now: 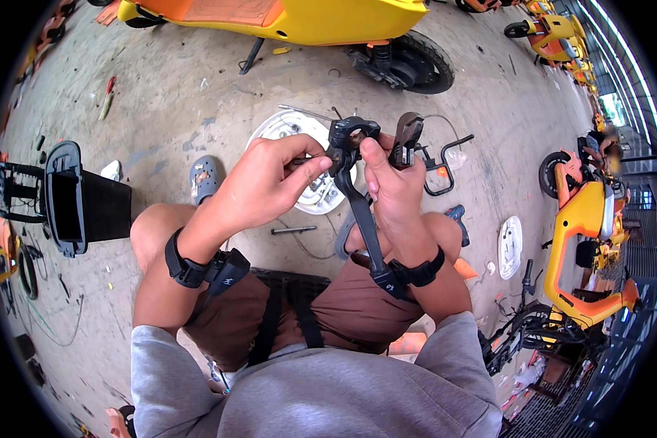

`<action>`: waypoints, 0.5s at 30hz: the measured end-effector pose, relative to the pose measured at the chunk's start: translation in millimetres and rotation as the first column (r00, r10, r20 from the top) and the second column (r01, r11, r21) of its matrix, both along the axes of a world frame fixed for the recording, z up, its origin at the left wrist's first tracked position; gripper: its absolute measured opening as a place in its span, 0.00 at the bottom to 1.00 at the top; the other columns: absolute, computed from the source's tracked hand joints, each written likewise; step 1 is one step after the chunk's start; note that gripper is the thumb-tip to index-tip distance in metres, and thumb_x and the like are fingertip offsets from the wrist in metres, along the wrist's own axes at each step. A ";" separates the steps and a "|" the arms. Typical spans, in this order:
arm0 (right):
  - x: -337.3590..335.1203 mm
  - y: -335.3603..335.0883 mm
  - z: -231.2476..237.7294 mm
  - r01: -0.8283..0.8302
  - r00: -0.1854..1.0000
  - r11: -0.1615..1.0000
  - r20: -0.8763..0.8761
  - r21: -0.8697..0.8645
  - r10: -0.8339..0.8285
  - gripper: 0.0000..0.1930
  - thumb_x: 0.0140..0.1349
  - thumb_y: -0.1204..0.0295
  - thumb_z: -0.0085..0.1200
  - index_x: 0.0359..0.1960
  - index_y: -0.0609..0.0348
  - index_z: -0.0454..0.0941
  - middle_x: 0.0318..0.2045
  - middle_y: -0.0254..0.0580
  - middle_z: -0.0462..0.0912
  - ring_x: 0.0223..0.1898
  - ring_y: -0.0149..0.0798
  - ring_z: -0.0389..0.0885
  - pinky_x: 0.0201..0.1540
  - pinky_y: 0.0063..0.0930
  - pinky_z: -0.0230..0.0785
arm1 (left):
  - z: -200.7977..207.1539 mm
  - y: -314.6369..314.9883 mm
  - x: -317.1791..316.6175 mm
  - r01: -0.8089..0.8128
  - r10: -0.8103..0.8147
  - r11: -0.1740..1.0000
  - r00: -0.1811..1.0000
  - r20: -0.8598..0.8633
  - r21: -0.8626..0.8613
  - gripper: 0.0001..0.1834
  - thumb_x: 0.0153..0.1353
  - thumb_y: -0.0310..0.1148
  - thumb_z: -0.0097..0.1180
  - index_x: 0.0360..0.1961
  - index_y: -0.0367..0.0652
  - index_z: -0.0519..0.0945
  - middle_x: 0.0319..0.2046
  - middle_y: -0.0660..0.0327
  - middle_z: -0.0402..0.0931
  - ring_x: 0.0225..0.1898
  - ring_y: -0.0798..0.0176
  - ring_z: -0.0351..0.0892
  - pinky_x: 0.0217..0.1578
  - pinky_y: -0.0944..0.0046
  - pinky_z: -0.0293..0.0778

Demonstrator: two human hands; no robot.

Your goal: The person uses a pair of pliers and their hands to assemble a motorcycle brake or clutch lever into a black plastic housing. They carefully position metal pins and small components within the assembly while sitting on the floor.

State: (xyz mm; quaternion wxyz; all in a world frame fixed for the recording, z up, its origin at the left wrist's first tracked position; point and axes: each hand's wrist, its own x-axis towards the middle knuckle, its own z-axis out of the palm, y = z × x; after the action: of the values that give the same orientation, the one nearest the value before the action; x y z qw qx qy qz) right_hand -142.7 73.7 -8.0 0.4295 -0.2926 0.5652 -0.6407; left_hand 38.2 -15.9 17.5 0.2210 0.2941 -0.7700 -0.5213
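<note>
Both hands pinched shut at chest height above the knees: left hand (259,186) on a small fitting at the head of one long black metal lever (358,212), right hand (393,186) gripping lever plus one dark clamp piece (406,139). Risk judged: fitting slipping, dropping to concrete floor (168,87) beside one white round hub cover (288,128); two grips only, no support beneath.

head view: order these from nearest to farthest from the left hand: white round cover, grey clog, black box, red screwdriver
From the left hand:
1. White round cover, just behind the hand.
2. Grey clog, to its left.
3. Black box, far left.
4. Red screwdriver, upper left.
</note>
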 end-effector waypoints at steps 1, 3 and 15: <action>0.8 0.3 -1.4 0.019 1.000 1.000 -0.019 -0.016 -0.019 0.18 0.59 0.66 0.67 0.42 0.71 0.81 0.26 0.31 0.80 0.23 0.18 0.70 0.26 0.13 0.60 | -1.7 0.0 -0.3 0.001 -0.001 1.000 1.000 -0.010 0.007 0.08 0.64 0.29 0.59 0.33 0.33 0.79 0.18 0.65 0.68 0.21 0.76 0.61 0.20 0.70 0.59; 3.2 -0.4 -2.9 0.057 0.996 0.997 -0.061 -0.052 -0.060 0.18 0.59 0.67 0.68 0.43 0.71 0.82 0.27 0.31 0.81 0.26 0.19 0.72 0.29 0.13 0.62 | -6.8 -1.5 -1.1 0.007 -0.007 1.000 0.999 -0.035 0.019 0.09 0.65 0.30 0.58 0.32 0.33 0.78 0.18 0.66 0.68 0.21 0.76 0.60 0.21 0.70 0.59; 4.6 -0.5 -1.2 0.013 0.998 0.998 -0.064 -0.063 -0.017 0.15 0.58 0.69 0.67 0.41 0.70 0.83 0.27 0.32 0.83 0.28 0.20 0.76 0.32 0.14 0.66 | -17.5 -1.2 -8.4 0.044 -0.024 0.983 0.994 -0.108 0.180 0.10 0.70 0.30 0.51 0.46 0.37 0.67 0.24 0.61 0.70 0.25 0.72 0.65 0.25 0.67 0.63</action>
State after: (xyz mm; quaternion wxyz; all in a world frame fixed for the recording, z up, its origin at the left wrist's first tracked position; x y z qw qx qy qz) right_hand -138.1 73.2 -9.2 0.3967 -0.3220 0.5608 -0.6515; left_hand 29.8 -17.1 0.0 0.2245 0.2720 -0.7112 -0.6081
